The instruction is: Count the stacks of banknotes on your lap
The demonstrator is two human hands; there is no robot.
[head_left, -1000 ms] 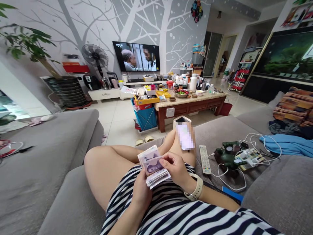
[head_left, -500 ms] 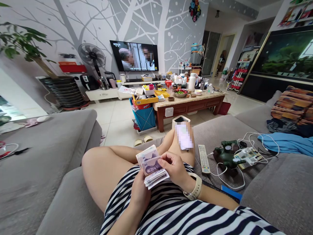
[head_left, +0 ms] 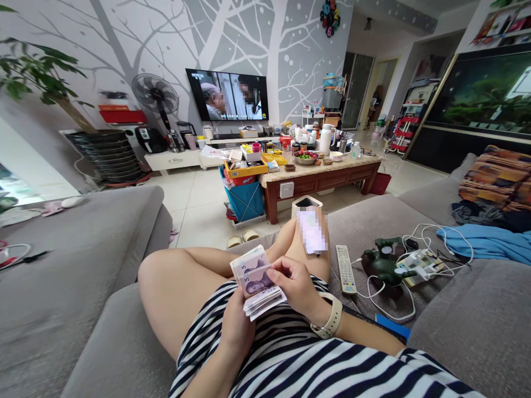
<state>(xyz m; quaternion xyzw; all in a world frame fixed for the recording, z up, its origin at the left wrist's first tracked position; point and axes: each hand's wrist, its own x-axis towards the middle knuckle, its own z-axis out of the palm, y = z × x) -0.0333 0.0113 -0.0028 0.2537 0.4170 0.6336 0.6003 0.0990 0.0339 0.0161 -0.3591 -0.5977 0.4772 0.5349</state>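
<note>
A folded stack of purple-grey banknotes [head_left: 254, 272] marked with a 5 is held over my lap. My left hand [head_left: 239, 320] grips the stack from below and the left, its fingers mostly hidden behind the notes. On the right side, my right hand [head_left: 296, 284] pinches the edge of a top note between thumb and fingers; a pale watch is on that wrist. The notes' lower ends fan out toward me. A phone [head_left: 312, 232] with a blurred screen rests on my leg just beyond the hands.
Right of my leg on the grey sofa [head_left: 373, 213] lie a remote control [head_left: 345, 269], a dark green figure-shaped device [head_left: 384, 271] and white cables. Ahead stands a cluttered coffee table [head_left: 327, 172], with a blue bin [head_left: 244, 199] at its left end.
The hands and banknotes stay almost in place, with both hands still holding the stack. The television picture has changed slightly.
</note>
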